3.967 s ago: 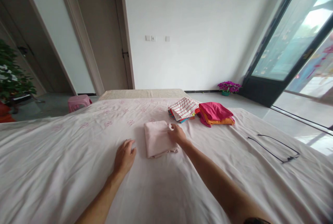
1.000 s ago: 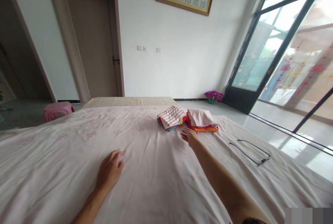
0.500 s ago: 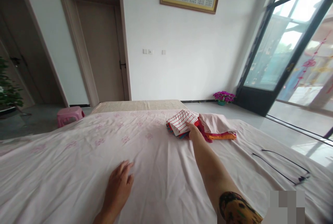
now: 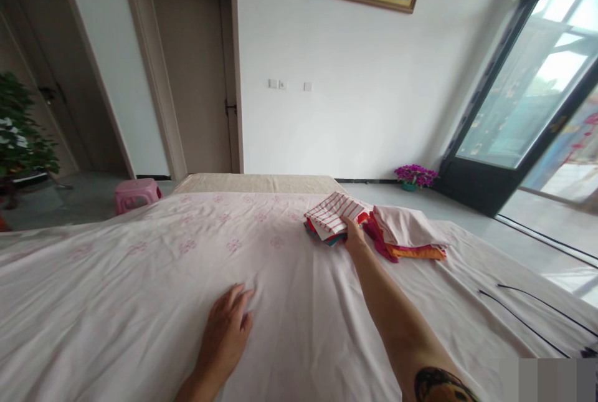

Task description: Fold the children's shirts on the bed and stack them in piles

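Note:
My right hand (image 4: 355, 234) reaches out to a pile of folded cloths, its thumb on the red-and-white striped cloth (image 4: 334, 210) on top and its other fingers mostly hidden at the pile's right edge. Red, white and blue-green layers show beneath the stripes. Just to the right lies a second folded pile, with a pale pink cloth (image 4: 405, 226) over an orange cloth (image 4: 423, 253) and a dark pink one. My left hand (image 4: 228, 324) rests on the bed sheet (image 4: 284, 302), fingers loosely apart, holding nothing.
Black-framed glasses (image 4: 530, 320) lie at the right, partly out of view. Beyond the bed are a beige surface (image 4: 256, 183), a pink stool (image 4: 137, 195) at left and purple flowers (image 4: 415, 174) by the glass door (image 4: 509, 115).
The view has turned slightly left and down. The striped pile and the pink pile look a little farther apart. My right hand stays at the striped pile, and my left stays on the sheet.

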A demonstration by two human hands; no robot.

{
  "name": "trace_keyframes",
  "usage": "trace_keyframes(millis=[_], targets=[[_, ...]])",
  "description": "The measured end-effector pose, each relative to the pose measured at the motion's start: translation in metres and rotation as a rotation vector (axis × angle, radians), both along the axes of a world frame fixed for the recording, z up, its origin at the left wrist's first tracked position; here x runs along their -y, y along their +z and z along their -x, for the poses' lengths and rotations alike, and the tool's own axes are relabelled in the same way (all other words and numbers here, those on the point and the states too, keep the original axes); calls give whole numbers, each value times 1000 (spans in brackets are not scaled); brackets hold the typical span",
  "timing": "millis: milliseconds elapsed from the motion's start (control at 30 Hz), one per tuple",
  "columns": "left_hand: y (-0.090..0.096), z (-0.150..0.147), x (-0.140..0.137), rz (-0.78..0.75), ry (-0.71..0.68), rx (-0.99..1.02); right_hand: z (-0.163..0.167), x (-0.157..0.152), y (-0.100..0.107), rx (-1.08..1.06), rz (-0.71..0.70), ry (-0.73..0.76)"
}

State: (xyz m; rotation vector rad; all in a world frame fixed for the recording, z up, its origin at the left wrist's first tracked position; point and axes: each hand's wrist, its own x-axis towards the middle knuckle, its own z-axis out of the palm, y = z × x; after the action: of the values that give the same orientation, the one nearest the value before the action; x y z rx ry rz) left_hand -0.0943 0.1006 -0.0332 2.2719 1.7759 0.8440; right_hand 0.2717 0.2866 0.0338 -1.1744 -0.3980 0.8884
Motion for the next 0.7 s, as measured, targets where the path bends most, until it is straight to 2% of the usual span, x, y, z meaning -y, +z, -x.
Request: trace_keyframes(millis=[100, 200, 300, 367, 433, 500, 600, 633, 700], targets=[[-3, 1, -3, 8, -13, 83, 26, 13, 16, -24, 3, 134], [-6, 6, -6, 20, -4, 277, 64, 40, 24, -20, -67, 414], [-5, 16, -8, -36, 143, 552, 104, 76, 17, 37, -70, 709], [0, 26, -6, -138, 276, 661, 122, 97, 6, 154, 15, 792], [10, 33, -1, -282, 357, 663, 132, 110, -3, 342, 78, 789], [25, 33, 6, -428, 331, 581, 133, 116, -6, 588, 74, 661], [52, 16, 17, -492, 101, 416, 131, 124, 2, 963, -15, 367], [61, 6, 19, -460, 14, 363, 132, 127, 8, 1066, -44, 308], [75, -15, 21, -359, -121, 252, 136, 135, 18, 1197, -92, 291]])
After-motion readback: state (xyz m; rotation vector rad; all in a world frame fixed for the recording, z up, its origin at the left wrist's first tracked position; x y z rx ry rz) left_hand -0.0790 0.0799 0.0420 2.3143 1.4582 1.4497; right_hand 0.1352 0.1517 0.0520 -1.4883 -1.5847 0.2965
